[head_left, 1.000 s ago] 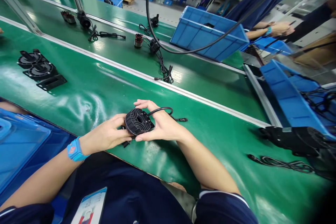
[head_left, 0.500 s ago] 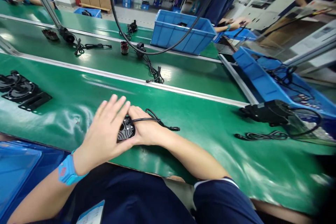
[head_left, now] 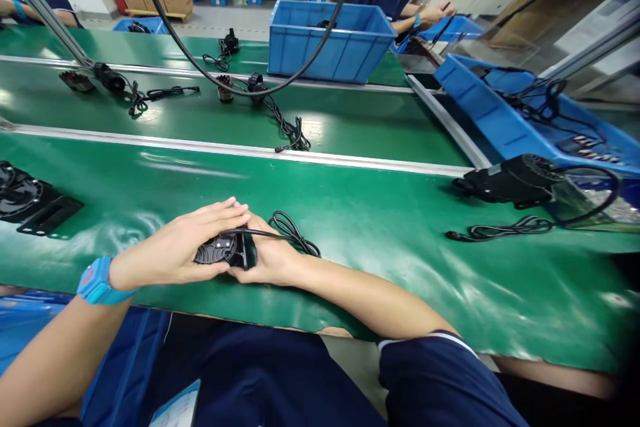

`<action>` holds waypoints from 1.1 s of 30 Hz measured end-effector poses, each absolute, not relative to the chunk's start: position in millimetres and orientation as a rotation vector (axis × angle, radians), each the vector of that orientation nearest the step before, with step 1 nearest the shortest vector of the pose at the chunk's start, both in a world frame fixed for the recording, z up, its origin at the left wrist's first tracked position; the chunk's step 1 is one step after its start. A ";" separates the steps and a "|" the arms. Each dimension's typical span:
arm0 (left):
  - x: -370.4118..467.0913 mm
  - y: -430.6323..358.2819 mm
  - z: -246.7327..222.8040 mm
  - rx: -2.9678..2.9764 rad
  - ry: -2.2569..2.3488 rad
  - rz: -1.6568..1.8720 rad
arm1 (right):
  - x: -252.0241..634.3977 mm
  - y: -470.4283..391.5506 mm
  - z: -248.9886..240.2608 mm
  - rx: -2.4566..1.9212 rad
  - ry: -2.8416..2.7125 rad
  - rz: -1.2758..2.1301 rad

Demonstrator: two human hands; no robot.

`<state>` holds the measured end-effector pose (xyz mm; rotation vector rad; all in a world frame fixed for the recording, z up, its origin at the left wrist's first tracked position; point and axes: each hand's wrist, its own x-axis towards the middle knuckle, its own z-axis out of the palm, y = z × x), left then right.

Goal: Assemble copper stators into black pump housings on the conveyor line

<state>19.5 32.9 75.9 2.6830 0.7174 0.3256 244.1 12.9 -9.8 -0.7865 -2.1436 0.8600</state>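
Note:
Both hands are around a black ridged motor cover (head_left: 218,251) with small bright screws, low over the near edge of the green bench. My left hand (head_left: 170,250), with a blue band at the wrist, closes on it from the left, fingers over its far side and thumb along the near side. From the right, my right hand (head_left: 273,257) grips the cover's other end, its fingertips partly hidden. A black cable (head_left: 295,235) runs from the cover across my right hand to a looped bundle on the bench.
A black motor (head_left: 515,180) and its coiled cable (head_left: 505,228) lie at right, beside a blue bin (head_left: 480,113) of cables. Dark flat parts (head_left: 30,200) sit at left. Beyond the metal rail (head_left: 225,148) are motor pieces and a blue crate (head_left: 325,47); a co-worker's hands (head_left: 433,13) are behind it.
My left hand was lifted with fingers spread over the cover; now it has come down and closed around it. The cover has turned in my hands. The view has shifted slightly.

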 end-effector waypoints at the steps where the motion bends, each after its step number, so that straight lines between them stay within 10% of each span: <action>1: 21.5 31.0 73.3 2.677 0.747 0.349 | 243.5 13.1 -11.5 -0.769 -2.128 0.846; 21: 29.0 -11.6 7.9 1.990 0.913 1.367 | 308.9 -36.2 -3.8 -0.921 -2.025 0.488; 33: 44.9 -17.9 -0.7 2.106 1.071 1.343 | 266.8 -15.5 -17.0 -1.018 -1.169 1.789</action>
